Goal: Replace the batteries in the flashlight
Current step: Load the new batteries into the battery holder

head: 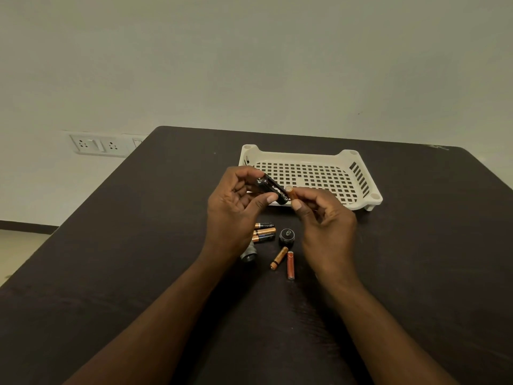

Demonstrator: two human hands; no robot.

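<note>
My left hand (236,207) grips a black battery holder (273,190) above the table, slanted down to the right. My right hand (324,215) pinches an orange battery (291,192) whose end is at the holder's right end. On the table below lie three black-and-copper batteries (263,232) side by side, a black round end cap (287,236), a copper battery (279,258) and a red-orange battery (290,265). The grey flashlight body (249,255) lies partly hidden under my left wrist.
A white perforated plastic tray (361,173) stands behind my hands on the dark table (138,245). Wall sockets (97,145) sit at the left beyond the table edge. The pale wall fills the upper view.
</note>
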